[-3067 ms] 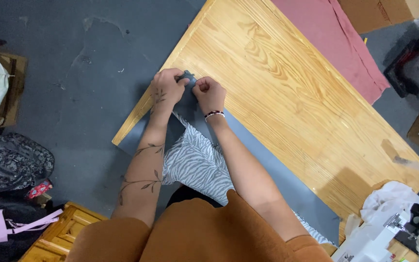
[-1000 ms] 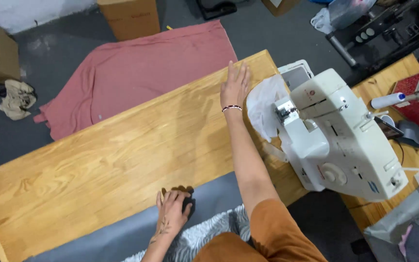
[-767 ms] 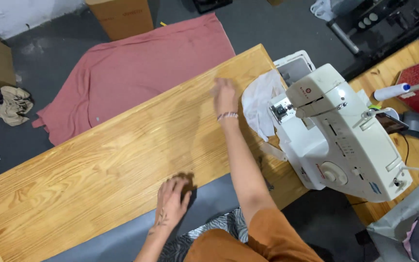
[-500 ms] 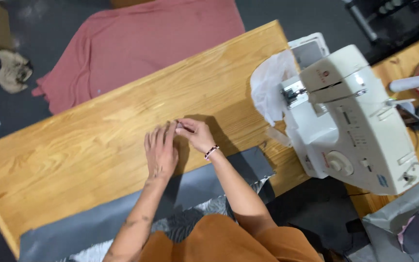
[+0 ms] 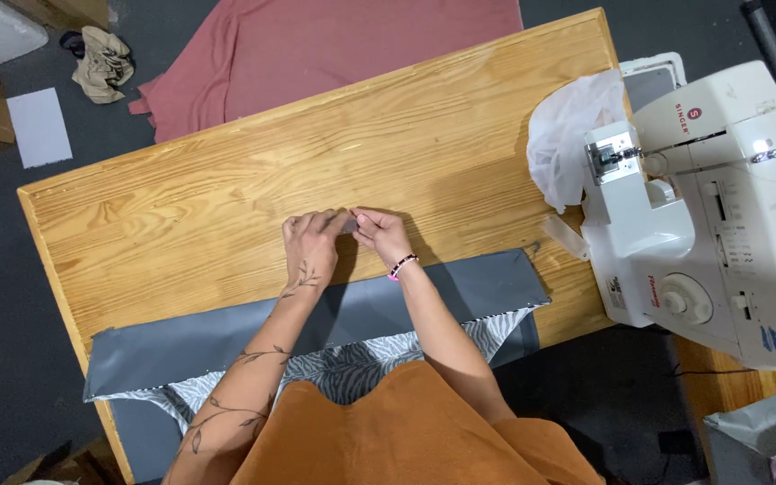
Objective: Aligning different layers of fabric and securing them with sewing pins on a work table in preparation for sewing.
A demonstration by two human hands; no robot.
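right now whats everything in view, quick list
wooden table: 1, light brown, centre of view
grey fabric: 1 strip, dark grey, along the table's near edge
zebra-print fabric: 1, grey and white, under the grey strip at the near edge
sewing machine: 1, white, right of the table
white sheer cloth: 1, bunched at the machine's left end
pink fabric: 1, dusty pink, on the floor beyond the table
paper sheet: 1, white, floor at top left
beige rag: 1, floor at top left
left hand: on the table, fingertips meeting the right hand's
right hand: beaded bracelet at wrist, pinching something small, unclear
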